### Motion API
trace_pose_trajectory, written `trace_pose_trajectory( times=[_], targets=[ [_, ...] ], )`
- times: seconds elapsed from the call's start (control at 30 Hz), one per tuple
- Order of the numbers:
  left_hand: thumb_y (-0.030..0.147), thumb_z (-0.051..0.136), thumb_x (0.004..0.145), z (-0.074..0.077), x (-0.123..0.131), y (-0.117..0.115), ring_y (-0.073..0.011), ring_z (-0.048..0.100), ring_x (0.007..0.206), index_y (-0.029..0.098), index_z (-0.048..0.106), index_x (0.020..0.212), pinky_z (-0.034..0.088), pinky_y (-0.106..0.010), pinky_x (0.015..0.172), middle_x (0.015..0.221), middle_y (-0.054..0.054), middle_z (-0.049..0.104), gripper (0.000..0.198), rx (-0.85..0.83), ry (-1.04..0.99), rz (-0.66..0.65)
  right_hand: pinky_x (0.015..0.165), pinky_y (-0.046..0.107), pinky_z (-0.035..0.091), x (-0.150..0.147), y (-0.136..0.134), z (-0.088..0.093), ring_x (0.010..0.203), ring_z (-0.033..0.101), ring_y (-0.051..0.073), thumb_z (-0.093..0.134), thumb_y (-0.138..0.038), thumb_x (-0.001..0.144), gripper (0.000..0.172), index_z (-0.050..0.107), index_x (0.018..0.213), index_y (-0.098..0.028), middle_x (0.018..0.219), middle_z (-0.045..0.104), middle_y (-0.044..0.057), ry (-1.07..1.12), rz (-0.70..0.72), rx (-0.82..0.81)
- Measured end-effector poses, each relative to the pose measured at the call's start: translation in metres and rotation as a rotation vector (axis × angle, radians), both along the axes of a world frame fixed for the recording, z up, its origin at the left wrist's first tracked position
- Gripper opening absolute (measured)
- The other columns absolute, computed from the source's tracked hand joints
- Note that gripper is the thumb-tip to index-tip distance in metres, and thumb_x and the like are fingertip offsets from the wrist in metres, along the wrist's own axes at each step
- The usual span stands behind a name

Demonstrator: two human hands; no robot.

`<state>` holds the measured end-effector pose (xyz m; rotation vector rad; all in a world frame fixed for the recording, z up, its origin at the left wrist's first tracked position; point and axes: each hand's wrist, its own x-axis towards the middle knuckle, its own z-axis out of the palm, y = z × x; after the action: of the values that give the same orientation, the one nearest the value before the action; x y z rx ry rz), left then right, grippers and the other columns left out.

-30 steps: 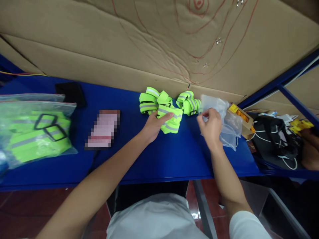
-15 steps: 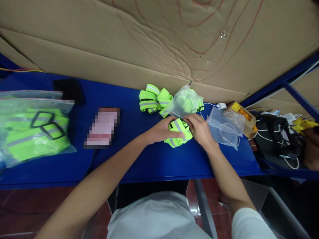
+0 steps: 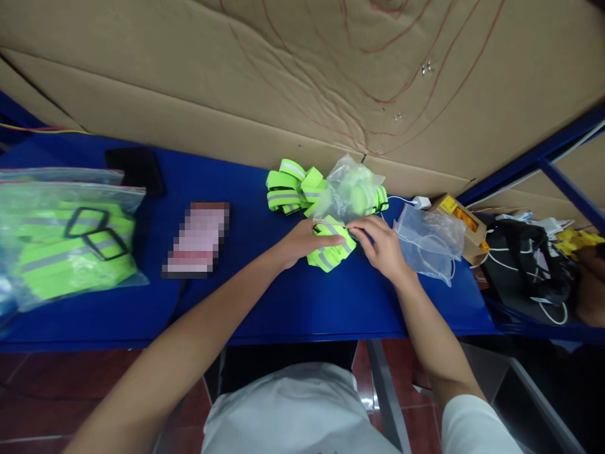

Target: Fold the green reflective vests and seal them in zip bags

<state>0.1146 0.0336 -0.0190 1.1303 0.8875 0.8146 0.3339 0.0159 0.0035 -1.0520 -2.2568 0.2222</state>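
Blue bench [image 3: 307, 315], backed along its far edge by a cardboard panel [image 3: 142, 75] marked with red lines. Right of the bench's middle, set back from the near edge, is a folded reflective strap bundle [image 3: 326, 260]. The left hand [image 3: 295, 244] grasps it from the left, thumb laid across its top. The right hand [image 3: 382, 247] has thumb and index finger brought together at the bundle's upper right corner; whether they pinch strap or film, I cannot tell. Blocky and creased, the bundle shows no clear long axis; it lies to the left of the right fingertips, the left hand being nearer. A clear plastic bag [image 3: 344, 180] lies just beyond it, toward the far edge, its near end by the bundle's top and the right fingertips. Part of another green bundle [image 3: 382, 199] shows beside that bag, and a loose strap coil [image 3: 283, 183] sits left of it. Farther out, empty clear bags [image 3: 423, 243] lie near the bench's right end, a filled zip bag [image 3: 75, 258] at its left.
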Motion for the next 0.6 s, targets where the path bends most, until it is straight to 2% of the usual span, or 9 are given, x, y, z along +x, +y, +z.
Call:
trace_pose_trajectory(
  times=[0.13,0.23,0.3,0.4,0.5,0.6],
  targets=[
    [0.042,0.095,0.063,0.003,0.000,0.001,-0.0255,0.074,0.098,0.016,0.073,0.110,0.058,-0.036,0.086,0.112,-0.011,0.078,0.058,0.017,-0.103,0.082,0.096,0.044,0.053,-0.001,-0.003,0.001,0.107,0.066,0.025,0.049,-0.026,0.106,0.024,0.068,0.121,-0.028,0.112,0.072,0.009,0.016,0.015,0.070],
    [0.043,0.096,0.061,0.004,0.000,0.003,-0.0253,0.073,0.097,0.014,0.068,0.112,0.057,-0.036,0.084,0.113,-0.013,0.076,0.065,0.001,-0.115,0.222,0.096,0.044,0.054,0.002,-0.003,0.001,0.107,0.066,0.025,0.050,-0.021,0.105,0.026,0.066,0.125,-0.028,0.113,0.071,0.010,0.026,-0.002,0.155],
    [0.045,0.097,0.061,0.001,0.001,0.004,-0.0247,0.072,0.097,0.014,0.065,0.111,0.056,-0.036,0.085,0.111,-0.012,0.075,0.067,0.026,-0.124,0.300,0.096,0.044,0.054,0.002,-0.003,-0.001,0.108,0.066,0.025,0.050,-0.018,0.104,0.030,0.064,0.128,-0.028,0.114,0.071,0.010,-0.005,0.000,0.200],
    [0.052,0.094,0.062,-0.004,0.002,0.006,-0.0239,0.070,0.097,0.016,0.060,0.110,0.055,-0.038,0.087,0.108,-0.009,0.073,0.069,0.079,-0.185,0.345,0.090,0.043,0.055,-0.001,-0.004,-0.004,0.104,0.068,0.025,0.051,-0.013,0.103,0.031,0.064,0.128,-0.026,0.114,0.073,0.010,-0.084,-0.003,0.303],
    [0.057,0.090,0.067,-0.007,0.003,0.005,-0.0232,0.068,0.098,0.018,0.058,0.104,0.053,-0.037,0.089,0.104,-0.007,0.071,0.063,0.199,-0.156,0.397,0.082,0.041,0.053,-0.004,-0.005,-0.008,0.099,0.068,0.025,0.053,-0.010,0.101,0.031,0.064,0.127,-0.024,0.111,0.073,0.011,-0.116,0.003,0.399],
    [0.052,0.091,0.069,-0.004,0.005,0.000,-0.0232,0.066,0.102,0.019,0.059,0.102,0.051,-0.036,0.092,0.105,-0.006,0.070,0.056,0.354,-0.072,0.420,0.082,0.040,0.052,-0.003,-0.007,-0.008,0.099,0.068,0.024,0.055,-0.011,0.100,0.035,0.064,0.130,-0.028,0.111,0.073,0.009,-0.073,-0.023,0.439]
  ],
)
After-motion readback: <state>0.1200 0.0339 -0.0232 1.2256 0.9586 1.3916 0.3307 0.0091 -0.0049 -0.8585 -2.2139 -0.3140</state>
